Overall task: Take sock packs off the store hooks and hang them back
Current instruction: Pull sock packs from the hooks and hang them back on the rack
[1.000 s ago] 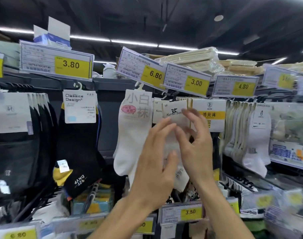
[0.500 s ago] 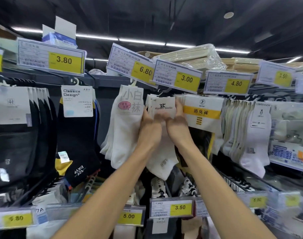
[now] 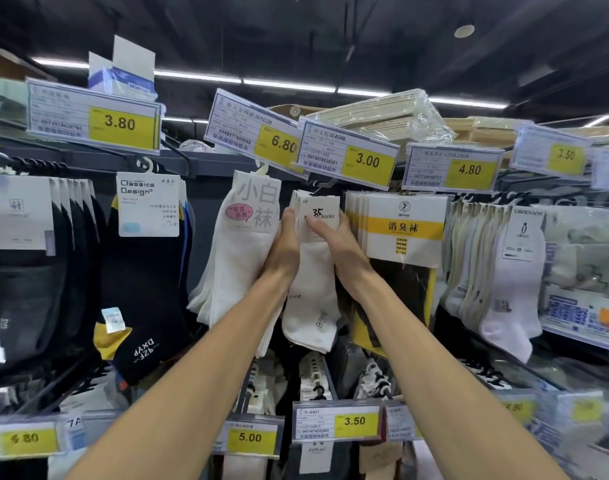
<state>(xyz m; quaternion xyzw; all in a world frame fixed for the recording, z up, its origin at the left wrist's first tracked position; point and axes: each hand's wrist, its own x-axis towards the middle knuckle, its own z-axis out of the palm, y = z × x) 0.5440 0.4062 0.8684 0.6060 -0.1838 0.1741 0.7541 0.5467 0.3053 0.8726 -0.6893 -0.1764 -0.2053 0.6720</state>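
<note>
- The white sock pack hangs between a taller white sock bundle and yellow-banded packs. Its card sits just below the hook under the 3.00 price tag.
- The left hand has its grip clamped on the card's left edge.
- The right hand pinches the card's right side, thumb on its front.

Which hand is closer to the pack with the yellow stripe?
Right. The right hand sits just left of the yellow-stripe pack; the left hand is farther left, on the other side of the white sock pack both hands grip.
</note>
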